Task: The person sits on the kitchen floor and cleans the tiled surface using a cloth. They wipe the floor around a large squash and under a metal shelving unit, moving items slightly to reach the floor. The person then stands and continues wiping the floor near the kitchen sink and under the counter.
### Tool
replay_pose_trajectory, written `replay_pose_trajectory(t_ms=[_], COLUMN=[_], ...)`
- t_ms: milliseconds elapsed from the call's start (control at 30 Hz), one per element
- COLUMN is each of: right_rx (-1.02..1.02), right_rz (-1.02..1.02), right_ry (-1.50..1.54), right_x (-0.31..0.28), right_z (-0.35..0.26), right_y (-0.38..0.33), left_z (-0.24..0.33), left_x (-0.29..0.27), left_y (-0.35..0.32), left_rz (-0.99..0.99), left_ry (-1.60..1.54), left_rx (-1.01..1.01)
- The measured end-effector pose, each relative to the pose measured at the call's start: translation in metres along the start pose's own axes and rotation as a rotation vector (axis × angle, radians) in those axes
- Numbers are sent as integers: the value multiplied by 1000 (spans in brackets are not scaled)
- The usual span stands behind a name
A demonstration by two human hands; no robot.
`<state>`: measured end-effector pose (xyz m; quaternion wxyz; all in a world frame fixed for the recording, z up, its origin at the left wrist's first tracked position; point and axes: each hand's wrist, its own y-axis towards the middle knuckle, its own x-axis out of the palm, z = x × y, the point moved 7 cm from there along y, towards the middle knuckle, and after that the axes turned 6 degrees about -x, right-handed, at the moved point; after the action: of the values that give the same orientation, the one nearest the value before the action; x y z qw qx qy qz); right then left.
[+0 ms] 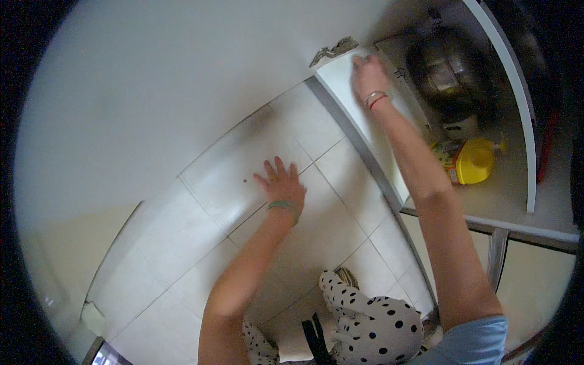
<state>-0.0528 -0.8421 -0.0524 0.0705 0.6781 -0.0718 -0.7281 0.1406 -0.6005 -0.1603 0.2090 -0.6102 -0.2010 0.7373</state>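
Observation:
My left hand [283, 190] is open, fingers spread, above the pale tiled floor [340, 176]. It holds nothing and has a green band at the wrist. At the upper right, my right hand [371, 76] reaches to the far end of a white panel [392, 173] of an open cabinet. Its fingers are blurred, so their grip cannot be made out. A metal hinge [334, 51] sticks out just beyond that hand. To the right of my right forearm, a yellow pump bottle [474, 161] lies tilted inside the cabinet. Behind it is a large dark, shiny rounded object [447, 73].
A white door edge [514, 91] curves along the cabinet's right side. Glossy cream panels [535, 286] in grey frames stand at the lower right. A white wall [152, 91] rises on the left. My legs in dotted trousers [380, 322] are at the bottom.

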Motion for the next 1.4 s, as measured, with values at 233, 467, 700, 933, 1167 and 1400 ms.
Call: replay_pose_trajectory(t_ms=[233,467,700,933,1167,1400], right_rx=[-355,-36,-305,-400,-478,-452], right_rz=[5,-47,173,172,159,134], right_ry=[36,53,142,211,146,165], right_x=[-11,18,-12,-51,-47,-47], right_z=[-40,41,-55,-25,-51,-42], right_y=[-21,49,-37,-134,-93,-123], left_z=[-9,5,-1,-8,1,-12], left_x=[15,10,3,3,8,2], left_y=[-4,-9,-7,-13,-15,-17], left_rz=[93,155,-13,145,212,121], left_ry=[226,241,357,171,158,184], left_rx=[48,115,65,200,171,187])
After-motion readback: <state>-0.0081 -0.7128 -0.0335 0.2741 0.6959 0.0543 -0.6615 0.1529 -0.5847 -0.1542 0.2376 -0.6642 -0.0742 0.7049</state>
